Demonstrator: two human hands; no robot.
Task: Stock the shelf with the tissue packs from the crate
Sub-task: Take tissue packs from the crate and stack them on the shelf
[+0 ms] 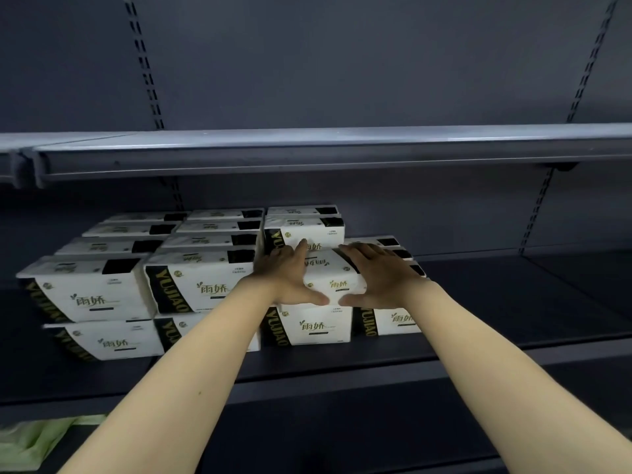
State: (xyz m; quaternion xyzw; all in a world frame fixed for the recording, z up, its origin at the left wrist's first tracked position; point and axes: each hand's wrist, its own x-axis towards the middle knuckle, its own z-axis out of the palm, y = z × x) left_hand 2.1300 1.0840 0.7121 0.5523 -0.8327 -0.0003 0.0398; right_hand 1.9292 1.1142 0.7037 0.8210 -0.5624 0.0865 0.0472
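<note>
Dark shelf (478,354): my left hand (285,273) and right hand (379,275) clasp a soft, light tissue pack (333,278) by its ends.

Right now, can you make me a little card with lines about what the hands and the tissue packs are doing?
place: dark shelf in a store rack
left hand: holds the left side of one tissue pack
right hand: holds the right side of the same pack
pack being placed: on top of a front pack, upper layer
stacked packs: two layers to the left, several rows deep
upper shelf: grey, nothing visible on it
green packaging: bottom left corner
</note>
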